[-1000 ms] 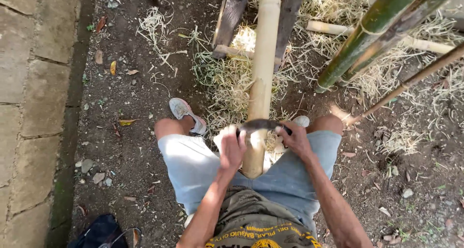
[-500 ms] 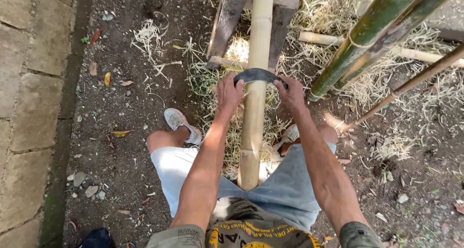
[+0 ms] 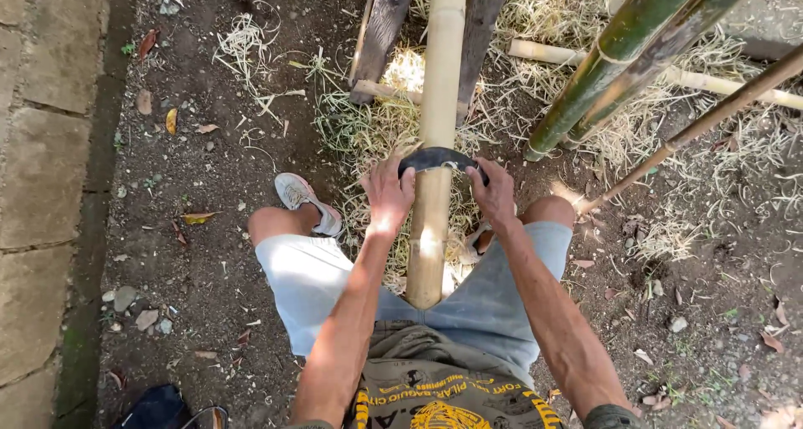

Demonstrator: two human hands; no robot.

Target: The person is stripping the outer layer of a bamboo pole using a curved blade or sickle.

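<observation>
A pale yellow bamboo pole [image 3: 437, 103] runs from between my knees up onto a wooden stand [image 3: 386, 28]. A dark curved blade [image 3: 439, 157] lies across the pole. My left hand [image 3: 389, 195] grips the blade's left end and my right hand [image 3: 495, 193] grips its right end. Both arms are stretched forward, with the blade about halfway along the visible pole. The pole's near end [image 3: 424, 291] rests against my lap.
Pale bamboo shavings [image 3: 376, 128] cover the dirt around the stand. Green bamboo poles [image 3: 619, 53] lean at the upper right, with a thin brown stick [image 3: 694, 128] beside them. Stone paving [image 3: 42, 145] borders the left. A dark bag [image 3: 159, 408] lies at the lower left.
Both hands went from my lap far up the pole with the blade, then came back a little toward me.
</observation>
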